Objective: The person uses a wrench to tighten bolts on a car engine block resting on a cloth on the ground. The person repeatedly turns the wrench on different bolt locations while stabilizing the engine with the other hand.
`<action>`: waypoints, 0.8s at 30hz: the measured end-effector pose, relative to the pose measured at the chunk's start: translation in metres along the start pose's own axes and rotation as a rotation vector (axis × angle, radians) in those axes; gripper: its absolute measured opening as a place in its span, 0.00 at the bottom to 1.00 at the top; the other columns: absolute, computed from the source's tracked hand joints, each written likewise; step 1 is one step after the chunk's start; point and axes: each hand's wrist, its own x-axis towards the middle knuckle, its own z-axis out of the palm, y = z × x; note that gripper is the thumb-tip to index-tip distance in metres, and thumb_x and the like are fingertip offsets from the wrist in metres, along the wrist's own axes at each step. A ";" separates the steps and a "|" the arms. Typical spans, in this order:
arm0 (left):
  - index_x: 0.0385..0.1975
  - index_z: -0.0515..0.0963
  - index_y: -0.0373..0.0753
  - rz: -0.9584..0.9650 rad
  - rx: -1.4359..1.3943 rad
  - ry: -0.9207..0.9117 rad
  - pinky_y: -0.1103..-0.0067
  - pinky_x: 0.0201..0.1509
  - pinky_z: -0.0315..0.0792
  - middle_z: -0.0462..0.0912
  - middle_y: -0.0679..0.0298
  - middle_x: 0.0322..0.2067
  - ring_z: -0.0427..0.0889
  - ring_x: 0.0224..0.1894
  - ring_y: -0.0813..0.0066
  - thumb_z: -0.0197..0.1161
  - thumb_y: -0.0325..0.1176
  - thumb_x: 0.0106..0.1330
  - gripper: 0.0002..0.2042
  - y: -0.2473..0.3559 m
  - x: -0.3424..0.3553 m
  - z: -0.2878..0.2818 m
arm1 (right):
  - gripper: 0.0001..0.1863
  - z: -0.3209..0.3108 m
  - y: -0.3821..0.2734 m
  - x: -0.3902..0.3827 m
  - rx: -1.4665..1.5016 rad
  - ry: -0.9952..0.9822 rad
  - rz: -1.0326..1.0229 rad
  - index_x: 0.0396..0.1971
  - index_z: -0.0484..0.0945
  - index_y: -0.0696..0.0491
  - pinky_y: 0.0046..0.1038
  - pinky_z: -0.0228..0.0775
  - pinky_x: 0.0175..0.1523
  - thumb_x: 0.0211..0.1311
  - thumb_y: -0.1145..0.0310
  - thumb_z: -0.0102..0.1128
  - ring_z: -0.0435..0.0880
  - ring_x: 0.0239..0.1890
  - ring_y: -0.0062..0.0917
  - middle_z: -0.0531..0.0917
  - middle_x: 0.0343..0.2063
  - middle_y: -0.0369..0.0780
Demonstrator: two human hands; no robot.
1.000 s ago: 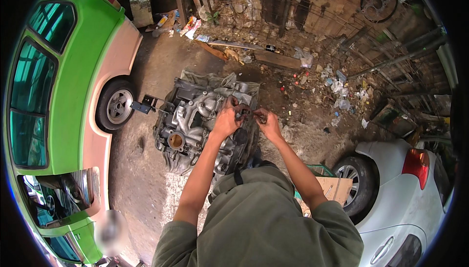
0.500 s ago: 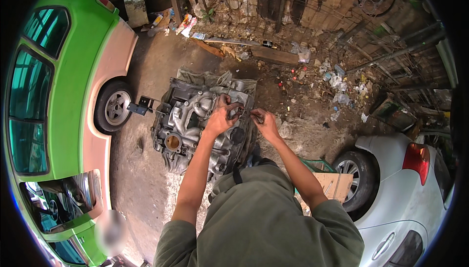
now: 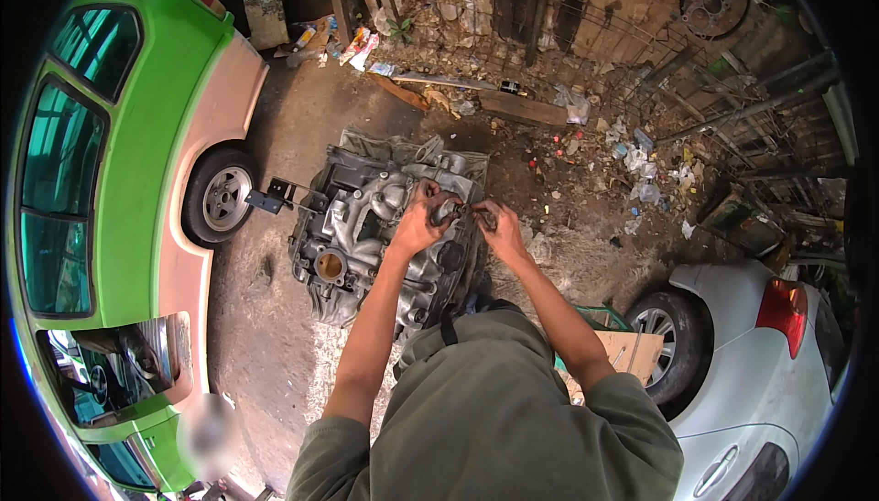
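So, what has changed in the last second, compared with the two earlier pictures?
Very little. Both hands stay close together over the right side of the engine, the left hand and the right hand working on a small dark part between them; the grip is too small to tell. Only the head camera shifted slightly. The green car and the white car did not move.

Daylight was soft and even, with no hard glare; the brightest patches lay on the green car (image 3: 137, 135) toward nine o'clock and the white car (image 3: 769, 364) at four o'clock, while the engine block (image 3: 385, 226) at centre cast only a faint, diffuse shadow on the dirt ground (image 3: 265, 354). The fisheye lens bowed straight edges outward and left a black vignette around the rim. Focus held sharp at centre and softened toward the edges, and a smeared patch sat at seven o'clock.
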 end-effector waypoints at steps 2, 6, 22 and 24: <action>0.48 0.84 0.48 0.002 -0.003 0.013 0.63 0.56 0.71 0.68 0.55 0.44 0.73 0.52 0.52 0.71 0.24 0.52 0.21 0.000 0.000 0.000 | 0.10 -0.001 -0.002 0.001 0.010 0.010 -0.014 0.45 0.81 0.56 0.43 0.75 0.49 0.63 0.76 0.66 0.84 0.45 0.47 0.85 0.40 0.48; 0.48 0.83 0.46 -0.072 -0.081 -0.003 0.66 0.47 0.76 0.69 0.57 0.45 0.76 0.49 0.55 0.71 0.21 0.52 0.22 -0.001 0.001 0.001 | 0.12 -0.002 -0.013 -0.002 -0.032 -0.015 0.042 0.45 0.80 0.57 0.43 0.75 0.48 0.62 0.75 0.67 0.84 0.43 0.47 0.84 0.39 0.49; 0.47 0.84 0.48 -0.003 -0.083 0.038 0.68 0.48 0.78 0.70 0.59 0.46 0.76 0.51 0.57 0.71 0.24 0.49 0.21 -0.007 0.000 0.001 | 0.10 -0.018 -0.007 -0.038 0.719 -0.202 0.744 0.48 0.79 0.54 0.35 0.85 0.40 0.71 0.68 0.64 0.86 0.44 0.25 0.84 0.41 0.36; 0.46 0.85 0.50 0.005 -0.046 0.038 0.67 0.51 0.76 0.70 0.58 0.46 0.75 0.52 0.55 0.71 0.26 0.49 0.21 -0.008 0.001 0.002 | 0.11 -0.012 0.003 -0.042 0.528 -0.174 0.674 0.50 0.80 0.55 0.32 0.82 0.42 0.71 0.70 0.63 0.87 0.44 0.26 0.86 0.39 0.37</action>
